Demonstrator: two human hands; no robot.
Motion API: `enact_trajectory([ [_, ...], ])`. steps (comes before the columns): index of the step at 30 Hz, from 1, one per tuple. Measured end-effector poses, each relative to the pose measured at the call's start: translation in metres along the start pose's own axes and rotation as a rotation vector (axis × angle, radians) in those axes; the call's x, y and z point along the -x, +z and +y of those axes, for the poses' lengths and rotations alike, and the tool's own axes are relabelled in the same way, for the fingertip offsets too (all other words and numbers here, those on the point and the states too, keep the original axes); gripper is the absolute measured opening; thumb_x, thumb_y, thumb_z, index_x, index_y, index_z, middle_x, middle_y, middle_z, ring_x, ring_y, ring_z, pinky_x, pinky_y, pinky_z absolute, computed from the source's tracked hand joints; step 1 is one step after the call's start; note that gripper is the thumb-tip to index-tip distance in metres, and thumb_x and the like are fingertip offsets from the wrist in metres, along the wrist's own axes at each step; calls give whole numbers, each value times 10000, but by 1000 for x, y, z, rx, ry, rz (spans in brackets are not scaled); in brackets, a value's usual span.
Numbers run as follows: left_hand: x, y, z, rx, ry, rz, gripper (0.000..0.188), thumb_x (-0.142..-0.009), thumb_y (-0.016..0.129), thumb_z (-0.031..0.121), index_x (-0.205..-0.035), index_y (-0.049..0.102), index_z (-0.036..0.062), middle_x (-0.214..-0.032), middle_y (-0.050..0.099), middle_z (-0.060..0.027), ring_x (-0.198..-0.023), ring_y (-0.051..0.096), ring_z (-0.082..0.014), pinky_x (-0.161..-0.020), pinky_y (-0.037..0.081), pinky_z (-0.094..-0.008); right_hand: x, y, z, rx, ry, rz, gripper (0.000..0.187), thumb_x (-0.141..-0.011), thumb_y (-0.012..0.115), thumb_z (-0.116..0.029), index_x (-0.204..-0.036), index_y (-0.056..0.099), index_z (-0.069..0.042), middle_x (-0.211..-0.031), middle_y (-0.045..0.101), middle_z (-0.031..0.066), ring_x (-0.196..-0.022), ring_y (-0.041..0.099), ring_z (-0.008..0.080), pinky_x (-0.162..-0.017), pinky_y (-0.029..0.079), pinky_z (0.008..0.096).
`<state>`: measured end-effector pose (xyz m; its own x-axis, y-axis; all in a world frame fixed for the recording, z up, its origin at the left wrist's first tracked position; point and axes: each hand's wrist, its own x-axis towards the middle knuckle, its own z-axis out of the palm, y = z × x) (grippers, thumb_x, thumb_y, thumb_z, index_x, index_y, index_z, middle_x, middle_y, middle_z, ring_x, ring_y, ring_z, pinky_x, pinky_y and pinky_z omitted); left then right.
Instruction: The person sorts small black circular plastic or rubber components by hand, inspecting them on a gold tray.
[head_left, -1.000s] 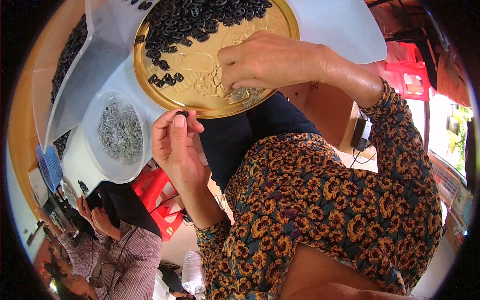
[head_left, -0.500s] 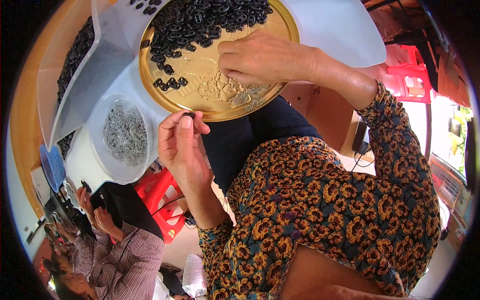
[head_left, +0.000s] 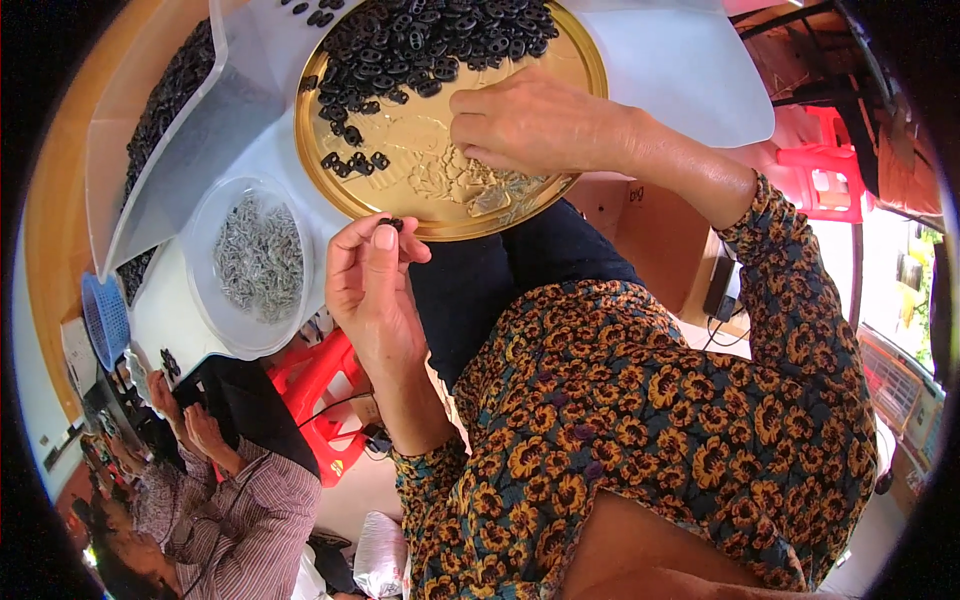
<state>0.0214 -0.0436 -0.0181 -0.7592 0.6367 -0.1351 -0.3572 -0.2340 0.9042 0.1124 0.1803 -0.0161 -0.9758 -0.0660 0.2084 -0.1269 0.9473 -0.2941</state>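
Note:
My left hand (head_left: 376,285) is closed, pinching a small black plastic piece (head_left: 394,224) between thumb and fingers just off the near rim of a round gold tray (head_left: 590,60). It resembles the small oval two-hole pieces (head_left: 430,40) heaped along the tray's far side, which look like cord locks. Over the tray's right half, my right hand (head_left: 530,120) has its fingers bent down and pressed together; their tips are partly hidden, and I cannot make out what they hold. Beside them lies a thin scatter of small metal springs (head_left: 505,195). A short row of black pieces (head_left: 355,163) sits nearer the left rim.
Left of the tray stands a clear round tub (head_left: 262,258) of small metal springs. Beyond it, a large translucent bin (head_left: 185,150) holds many black pieces. A blue basket (head_left: 105,320) is at the table's left. Another person's hands (head_left: 190,420) work at lower left, near a red stool (head_left: 325,385).
The tray, tub and bin appear shifted slightly right as the view moves. My left hand still pinches the black piece; my right hand stays over the springs with fingers bent.

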Motion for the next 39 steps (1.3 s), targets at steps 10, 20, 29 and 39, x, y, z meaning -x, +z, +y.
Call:
enact_trajectory([
  [10, -6, 24, -1, 23, -12, -45, 181, -924, 586, 55, -1083, 560, -29, -1161, 614, -212, -905, 641, -213, -838, 536, -336, -4, -21, -20, -434, 125, 116, 126, -778, 645, -91, -789, 545, -16, -714, 598, 118, -675, 617, 281, -606, 489, 372],
  [20, -11, 35, -6, 16, -20, -90, 183, -930, 578, 77, -1084, 569, -22, -1120, 620, -196, -1002, 636, -291, -919, 508, -408, -7, -21, -27, -665, 183, 227, 146, -768, 653, -104, -854, 608, 5, -745, 640, 146, -677, 641, 304, -636, 509, 387],
  [29, -15, 30, -9, 163, -92, -109, 186, -942, 571, 105, -1095, 569, -2, -1137, 618, -175, -1024, 628, -295, -915, 508, -410, 0, -1, -26, -369, 74, 418, 136, -823, 649, -127, -928, 634, -43, -827, 603, 114, -799, 631, 318, -703, 516, 375],
  [39, -10, 36, -4, 49, -5, -126, 180, -941, 579, 87, -1081, 563, -24, -963, 646, -124, -778, 633, -184, -754, 535, -319, 1, 4, -44, -1106, 392, 323, 164, -915, 625, -157, -974, 626, -4, -807, 658, 62, -741, 633, 119, -667, 515, 286],
])
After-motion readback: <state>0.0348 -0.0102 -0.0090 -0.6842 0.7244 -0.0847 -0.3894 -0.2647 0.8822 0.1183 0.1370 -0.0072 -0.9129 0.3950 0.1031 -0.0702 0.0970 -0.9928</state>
